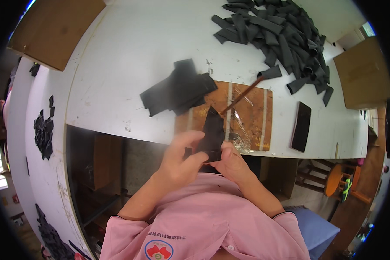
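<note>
Close to my body, at the table's near edge, a small black fabric piece (213,132) stands with its narrow end pointing away from me. My left hand (182,156) grips its lower left side with thumb and fingers. From the right, my right hand (232,162) pinches its lower edge. Just beyond lies a brown board (251,117) with pale strips and shiny tape across it. A thin reddish-brown stick (242,95) slants over the board, its far end at a dark grey fabric tube (270,73). Flat black fabric pieces (177,90) overlap at the board's left.
A large heap of dark grey fabric tubes (281,37) covers the far right of the white table (117,56). A phone (301,127) lies right of the board. Cardboard boxes stand far left (56,32) and right (363,73). Small black scraps (43,134) lie on the left-hand surface.
</note>
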A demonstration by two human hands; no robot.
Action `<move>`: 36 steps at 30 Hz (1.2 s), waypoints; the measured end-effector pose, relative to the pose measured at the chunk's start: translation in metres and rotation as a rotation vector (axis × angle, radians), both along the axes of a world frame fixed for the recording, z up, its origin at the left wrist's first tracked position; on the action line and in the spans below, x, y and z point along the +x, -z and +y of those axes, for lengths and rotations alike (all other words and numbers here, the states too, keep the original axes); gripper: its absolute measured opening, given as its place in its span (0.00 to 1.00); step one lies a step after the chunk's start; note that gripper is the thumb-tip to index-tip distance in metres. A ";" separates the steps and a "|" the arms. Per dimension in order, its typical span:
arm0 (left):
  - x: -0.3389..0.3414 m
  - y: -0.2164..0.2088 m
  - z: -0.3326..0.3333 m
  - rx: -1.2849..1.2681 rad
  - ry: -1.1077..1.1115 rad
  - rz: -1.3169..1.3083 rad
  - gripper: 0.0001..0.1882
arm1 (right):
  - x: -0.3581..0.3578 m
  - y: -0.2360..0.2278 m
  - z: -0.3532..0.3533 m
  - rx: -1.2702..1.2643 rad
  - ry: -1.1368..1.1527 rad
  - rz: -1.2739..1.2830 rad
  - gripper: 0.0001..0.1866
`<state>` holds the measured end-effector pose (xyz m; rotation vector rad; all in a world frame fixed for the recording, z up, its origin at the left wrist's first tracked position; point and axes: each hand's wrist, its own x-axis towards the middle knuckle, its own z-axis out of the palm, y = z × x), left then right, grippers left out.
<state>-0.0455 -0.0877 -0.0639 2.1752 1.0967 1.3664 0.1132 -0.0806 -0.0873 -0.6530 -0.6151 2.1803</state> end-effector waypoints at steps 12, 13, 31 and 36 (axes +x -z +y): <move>0.034 -0.003 -0.008 -0.805 0.080 -0.842 0.17 | 0.014 -0.016 -0.003 -0.058 0.432 -0.123 0.07; 0.034 -0.003 -0.009 -0.874 0.089 -0.823 0.18 | 0.013 -0.016 -0.004 0.021 0.463 -0.158 0.07; 0.041 -0.005 -0.010 -0.951 0.186 -0.934 0.13 | 0.018 -0.018 -0.004 0.070 0.491 -0.180 0.08; 0.041 -0.007 -0.008 -1.000 0.155 -0.868 0.11 | 0.017 -0.016 -0.005 0.043 0.511 -0.156 0.08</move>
